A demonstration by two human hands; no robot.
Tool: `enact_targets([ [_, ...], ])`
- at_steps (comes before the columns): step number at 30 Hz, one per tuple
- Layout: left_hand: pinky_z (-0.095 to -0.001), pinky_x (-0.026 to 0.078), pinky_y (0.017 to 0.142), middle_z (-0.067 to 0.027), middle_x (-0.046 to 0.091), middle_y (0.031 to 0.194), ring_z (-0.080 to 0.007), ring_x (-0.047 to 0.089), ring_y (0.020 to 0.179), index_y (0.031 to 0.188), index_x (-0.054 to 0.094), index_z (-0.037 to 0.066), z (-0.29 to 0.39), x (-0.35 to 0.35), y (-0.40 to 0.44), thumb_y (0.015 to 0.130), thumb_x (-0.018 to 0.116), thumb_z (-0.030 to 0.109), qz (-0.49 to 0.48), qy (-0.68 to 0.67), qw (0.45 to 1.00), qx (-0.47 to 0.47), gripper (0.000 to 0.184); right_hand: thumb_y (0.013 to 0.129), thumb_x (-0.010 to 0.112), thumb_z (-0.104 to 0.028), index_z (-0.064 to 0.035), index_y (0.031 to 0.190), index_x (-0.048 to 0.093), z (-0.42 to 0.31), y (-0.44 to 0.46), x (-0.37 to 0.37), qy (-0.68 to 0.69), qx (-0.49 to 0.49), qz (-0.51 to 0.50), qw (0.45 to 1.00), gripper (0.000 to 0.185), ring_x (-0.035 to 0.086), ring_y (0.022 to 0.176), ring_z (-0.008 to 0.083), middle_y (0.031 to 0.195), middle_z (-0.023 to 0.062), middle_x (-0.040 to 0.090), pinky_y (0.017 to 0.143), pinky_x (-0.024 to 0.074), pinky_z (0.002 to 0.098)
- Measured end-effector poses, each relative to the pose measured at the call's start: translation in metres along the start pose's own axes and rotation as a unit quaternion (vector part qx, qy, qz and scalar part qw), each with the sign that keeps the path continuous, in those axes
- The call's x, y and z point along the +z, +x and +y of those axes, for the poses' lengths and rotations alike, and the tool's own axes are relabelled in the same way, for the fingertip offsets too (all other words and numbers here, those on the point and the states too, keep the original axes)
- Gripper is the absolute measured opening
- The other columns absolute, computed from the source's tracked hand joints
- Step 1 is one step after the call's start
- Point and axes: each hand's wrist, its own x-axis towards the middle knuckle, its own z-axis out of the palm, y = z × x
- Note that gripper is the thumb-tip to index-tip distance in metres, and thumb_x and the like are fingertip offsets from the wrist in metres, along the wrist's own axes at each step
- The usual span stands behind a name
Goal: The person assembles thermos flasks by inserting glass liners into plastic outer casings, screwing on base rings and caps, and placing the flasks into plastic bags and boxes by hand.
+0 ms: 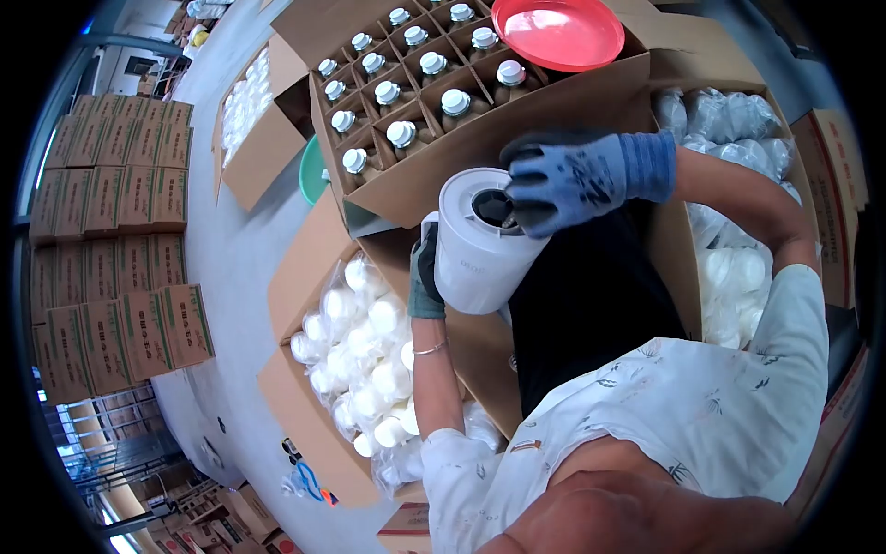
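Note:
A white cylindrical jug (480, 268) with a round dark opening in its top is held up in front of my body. My left hand (425, 277), in a dark green-grey glove, is closed on the jug's handle side. At the opening is my right hand (572, 180) in a blue and black glove, its fingers bent down over the rim. Whatever those fingers hold, if anything, is hidden. Just beyond the jug, a divided carton (517, 134) holds several brown bottles with white caps (402, 134). On its far right corner rests a red plastic basin (558, 35).
Bagged white bottles (365, 355) fill an open carton below left. Another carton (688, 277) at right holds clear-bagged items (724, 120). A green basin (314, 171) shows behind the bottle carton. Stacked closed boxes (120, 332) stand at far left across the grey floor (231, 286).

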Motion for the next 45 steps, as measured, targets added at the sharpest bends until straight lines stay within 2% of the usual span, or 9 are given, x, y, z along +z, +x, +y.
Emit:
enact_targets([
  [9, -0.028, 0.05, 0.07, -0.007, 0.067, 0.091, -0.0134, 0.062, 0.077, 0.101, 0.065, -0.004, -0.022, -0.023, 0.012, 0.092, 0.055, 0.019, -0.02, 0.237, 0.961, 0.142, 0.027, 0.078, 0.062, -0.026, -0.0221, 0.1, 0.061, -0.009, 0.0, 0.008, -0.009, -0.119, -0.035, 0.992, 0.022, 0.057, 0.098, 0.0311, 0.111, 0.013, 0.054, 0.086, 0.0504, 0.049],
  [15, -0.0279, 0.05, 0.071, -0.0105, 0.067, 0.085, -0.0143, 0.06, 0.075, 0.098, 0.065, -0.006, 0.001, -0.003, -0.015, 0.088, 0.054, 0.011, 0.091, 0.209, 0.971, 0.064, 0.023, 0.078, 0.063, -0.016, -0.008, 0.101, 0.056, -0.002, -0.005, 0.037, 0.256, 0.115, 0.014, 0.96, 0.025, 0.062, 0.079, 0.0286, 0.093, 0.0129, 0.06, 0.066, 0.0528, 0.0375],
  [21, -0.0337, 0.048, 0.087, -0.0125, 0.069, 0.095, -0.0214, 0.064, 0.091, 0.097, 0.065, -0.007, 0.024, 0.044, -0.048, 0.085, 0.05, 0.008, 0.123, 0.322, 0.859, 0.379, 0.024, 0.086, 0.061, -0.014, -0.0012, 0.104, 0.053, -0.019, -0.016, 0.069, 0.552, 0.468, 0.087, 0.685, 0.024, 0.063, 0.073, 0.0219, 0.083, 0.011, 0.061, 0.066, 0.0534, 0.0311],
  [24, -0.0451, 0.045, 0.096, -0.0176, 0.069, 0.095, -0.0297, 0.066, 0.095, 0.081, 0.063, -0.003, 0.054, 0.078, -0.062, 0.078, 0.053, 0.009, 0.042, 0.502, 0.684, 0.528, 0.016, 0.089, 0.06, -0.019, -0.0013, 0.097, 0.061, -0.023, -0.033, 0.063, 0.715, 0.535, -0.013, 0.45, 0.02, 0.061, 0.073, 0.0138, 0.083, 0.0091, 0.062, 0.066, 0.0516, 0.0271],
  [28, -0.0463, 0.046, 0.094, -0.0139, 0.068, 0.097, -0.0306, 0.065, 0.097, 0.083, 0.063, 0.001, 0.061, 0.089, -0.061, 0.076, 0.057, 0.007, 0.016, 0.567, 0.618, 0.545, 0.011, 0.088, 0.06, -0.018, -0.0024, 0.094, 0.064, -0.042, -0.085, 0.105, 0.573, 0.333, 0.06, 0.747, 0.017, 0.059, 0.076, 0.0127, 0.083, 0.007, 0.064, 0.067, 0.0493, 0.0272],
  [30, -0.0412, 0.048, 0.092, -0.0167, 0.067, 0.1, -0.0283, 0.064, 0.098, 0.091, 0.064, -0.004, 0.034, 0.071, -0.047, 0.078, 0.057, 0.006, 0.073, 0.366, 0.783, 0.498, 0.017, 0.086, 0.062, -0.015, -0.0017, 0.096, 0.063, -0.041, -0.076, 0.085, 0.592, 0.389, 0.122, 0.695, 0.017, 0.059, 0.079, 0.012, 0.086, 0.0069, 0.064, 0.069, 0.0495, 0.0283],
  [32, -0.0348, 0.05, 0.086, -0.0137, 0.066, 0.104, -0.0216, 0.062, 0.095, 0.103, 0.063, -0.007, 0.018, 0.045, -0.034, 0.088, 0.051, 0.007, 0.146, 0.203, 0.912, 0.325, 0.023, 0.081, 0.066, -0.011, 0.0004, 0.101, 0.059, -0.022, -0.054, 0.053, 0.698, 0.485, 0.197, 0.488, 0.023, 0.058, 0.084, 0.011, 0.09, 0.0071, 0.064, 0.071, 0.0502, 0.0294],
  [37, -0.0309, 0.05, 0.08, -0.0097, 0.067, 0.098, -0.0172, 0.062, 0.087, 0.102, 0.065, -0.003, -0.004, 0.011, -0.02, 0.093, 0.05, 0.014, 0.177, 0.121, 0.952, 0.219, 0.024, 0.083, 0.064, -0.013, -0.0027, 0.113, 0.052, 0.0, -0.029, 0.0, 0.243, 0.256, 0.156, 0.922, 0.034, 0.063, 0.095, 0.0275, 0.102, 0.0155, 0.062, 0.084, 0.0536, 0.0365],
  [45, -0.0296, 0.05, 0.074, -0.0087, 0.068, 0.092, -0.0151, 0.062, 0.082, 0.102, 0.064, -0.005, 0.01, 0.003, -0.009, 0.089, 0.055, 0.015, 0.11, 0.211, 0.955, 0.179, 0.025, 0.075, 0.065, -0.019, -0.0115, 0.112, 0.055, 0.006, 0.003, 0.01, 0.019, -0.028, -0.067, 0.997, 0.039, 0.056, 0.098, 0.0241, 0.106, 0.0073, 0.055, 0.079, 0.0513, 0.0384],
])
